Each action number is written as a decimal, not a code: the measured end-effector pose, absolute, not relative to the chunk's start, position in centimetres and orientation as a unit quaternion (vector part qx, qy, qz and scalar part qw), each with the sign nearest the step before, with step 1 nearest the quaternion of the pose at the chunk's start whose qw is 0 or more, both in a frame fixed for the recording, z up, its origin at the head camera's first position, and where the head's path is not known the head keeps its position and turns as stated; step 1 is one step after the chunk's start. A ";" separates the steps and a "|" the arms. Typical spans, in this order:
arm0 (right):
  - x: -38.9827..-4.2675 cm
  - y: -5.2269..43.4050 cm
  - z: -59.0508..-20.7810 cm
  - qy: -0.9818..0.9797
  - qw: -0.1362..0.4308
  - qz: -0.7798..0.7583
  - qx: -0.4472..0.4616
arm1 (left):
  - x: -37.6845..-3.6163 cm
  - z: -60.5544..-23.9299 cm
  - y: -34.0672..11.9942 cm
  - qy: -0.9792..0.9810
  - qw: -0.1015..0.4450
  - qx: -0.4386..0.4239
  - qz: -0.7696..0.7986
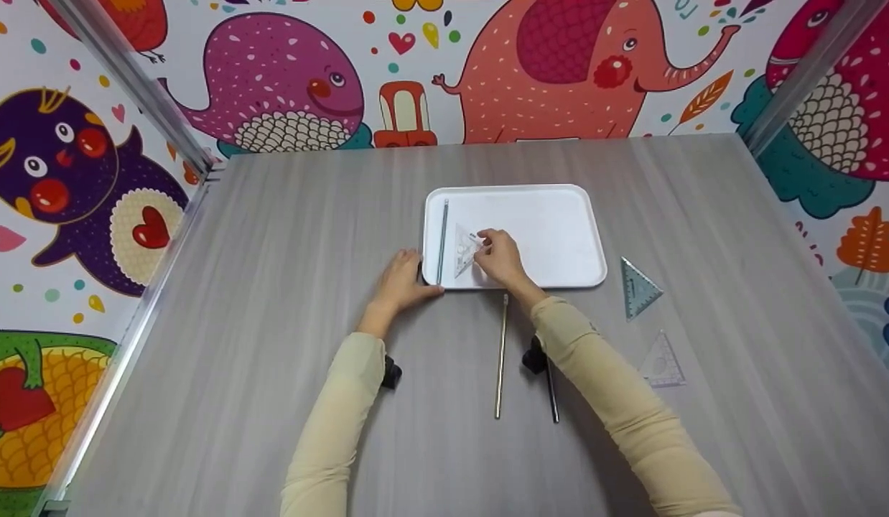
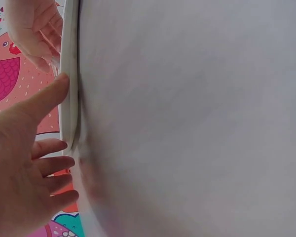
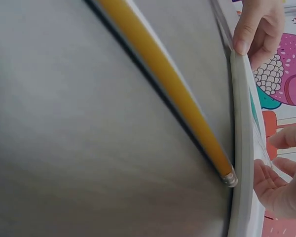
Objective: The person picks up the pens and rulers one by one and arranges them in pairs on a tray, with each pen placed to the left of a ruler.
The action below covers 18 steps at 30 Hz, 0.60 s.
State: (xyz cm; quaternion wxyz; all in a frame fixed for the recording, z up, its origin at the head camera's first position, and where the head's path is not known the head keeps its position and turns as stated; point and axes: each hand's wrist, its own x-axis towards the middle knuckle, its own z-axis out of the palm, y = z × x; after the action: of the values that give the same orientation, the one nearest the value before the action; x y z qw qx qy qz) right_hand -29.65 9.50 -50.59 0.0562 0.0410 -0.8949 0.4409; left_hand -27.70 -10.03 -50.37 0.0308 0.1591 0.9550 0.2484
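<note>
Your right hand (image 1: 498,255) pinches a clear set square (image 1: 464,250) just over the white tray (image 1: 559,205), beside a ruler (image 1: 442,240) already lying there. Your left hand (image 1: 403,276), fingers straight, steadies the tray's near corner. Left out on the grey worktop (image 1: 272,287): a pencil (image 1: 501,355), a dark pen (image 1: 552,391) and two more set squares (image 1: 637,287) (so roughly a third done). Cartoon-animal walls surround it.

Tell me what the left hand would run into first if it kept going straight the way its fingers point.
Likely the white tray: the left hand already rests against its near left corner, thumb on the rim. Just past the rim lies a thin ruler.
</note>
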 end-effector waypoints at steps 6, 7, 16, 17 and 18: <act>-29.5 9.7 -50.2 -0.917 0.028 0.396 0.033 | -27.6 -50.3 -10.0 0.954 0.048 0.154 0.252; -29.4 9.7 -50.1 -0.922 0.027 0.385 0.032 | -27.6 -50.3 -9.9 0.954 0.052 0.152 0.253; -28.5 10.1 -49.5 -0.954 0.072 0.284 0.057 | -27.6 -50.2 -10.0 0.954 0.052 0.154 0.250; -28.4 10.1 -49.6 -0.956 0.074 0.277 0.065 | -27.6 -50.2 -10.1 0.954 0.050 0.155 0.250; -28.3 10.1 -49.6 -0.957 0.075 0.270 0.073 | -27.7 -50.2 -10.1 0.954 0.048 0.157 0.251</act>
State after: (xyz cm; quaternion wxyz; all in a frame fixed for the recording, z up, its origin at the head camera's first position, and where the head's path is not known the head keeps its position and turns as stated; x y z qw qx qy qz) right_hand -28.27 10.13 -49.60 0.0752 0.0734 -0.9571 0.2701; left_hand -27.66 -10.11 -50.21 0.0477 0.1572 0.9540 0.2508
